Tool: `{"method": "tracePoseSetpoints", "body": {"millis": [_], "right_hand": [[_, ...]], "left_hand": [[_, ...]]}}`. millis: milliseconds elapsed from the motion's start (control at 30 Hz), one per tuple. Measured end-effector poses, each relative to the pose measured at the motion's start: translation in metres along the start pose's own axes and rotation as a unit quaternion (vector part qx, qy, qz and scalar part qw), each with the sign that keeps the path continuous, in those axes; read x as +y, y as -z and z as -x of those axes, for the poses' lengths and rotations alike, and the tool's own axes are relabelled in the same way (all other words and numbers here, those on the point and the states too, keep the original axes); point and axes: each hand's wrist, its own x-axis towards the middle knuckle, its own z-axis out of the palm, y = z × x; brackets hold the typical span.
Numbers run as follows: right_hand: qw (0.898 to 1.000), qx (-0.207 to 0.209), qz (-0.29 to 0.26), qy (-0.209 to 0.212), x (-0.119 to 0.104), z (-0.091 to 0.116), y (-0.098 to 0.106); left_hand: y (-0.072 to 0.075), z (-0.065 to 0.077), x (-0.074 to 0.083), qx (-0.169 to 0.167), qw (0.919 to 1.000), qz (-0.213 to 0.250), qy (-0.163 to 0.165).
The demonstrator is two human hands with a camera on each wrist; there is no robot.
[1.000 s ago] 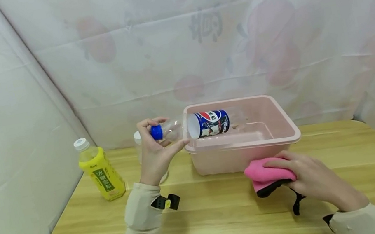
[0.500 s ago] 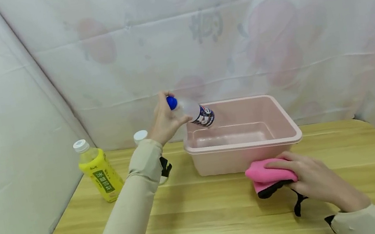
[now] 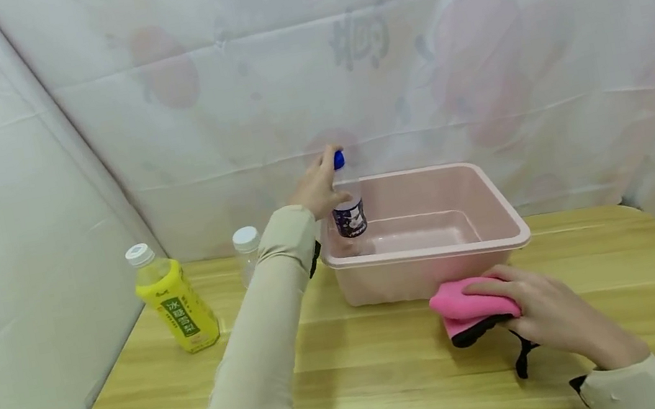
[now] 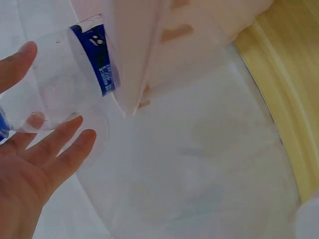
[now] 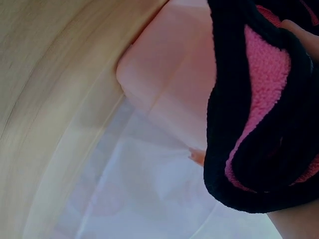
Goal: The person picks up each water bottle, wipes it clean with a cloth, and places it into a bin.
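Observation:
My left hand holds a clear plastic cola bottle with a blue cap and dark blue label. The bottle is upright inside the left part of a pale pink plastic basin; whether its base touches the bottom is hidden. In the left wrist view, thumb and fingers lie on either side of the clear bottle, beside the basin wall. My right hand grips a folded pink cloth with black edging, in front of the basin. The right wrist view has the cloth close up.
A yellow-labelled drink bottle with a white cap stands at the left of the wooden table. Behind my left sleeve is another clear bottle with a white cap, mostly hidden. White fabric walls enclose the table's back and sides.
My left hand has carried the cola bottle from nearly horizontal over the basin's rim to upright inside its left part. The right hand and the cloth have stayed in place.

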Motion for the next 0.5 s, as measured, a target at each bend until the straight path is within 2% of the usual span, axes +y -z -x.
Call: {"method": "tracePoseSetpoints", "body": {"millis": [133,233,400,500], "right_hand": [[1.000,0.008,0.000,0.018,-0.001,0.000,-0.003],[1.000,0.002,-0.008,0.024,-0.003,0.001,-0.007],[1.000,-0.010,-0.012,0.000,-0.006,0.003,-0.008],[1.000,-0.013,-0.007,-0.004,-0.005,0.003,-0.006]], "left_hand": [[-0.006,-0.002,-0.001,-0.019,0.9997,-0.015,0.009],[-0.013,-0.001,-0.003,-0.032,0.9987,-0.024,0.032],[-0.020,-0.002,-0.001,-0.038,0.9961,-0.045,0.065],[-0.021,-0.004,0.001,-0.036,0.9947,-0.065,0.071]]}}
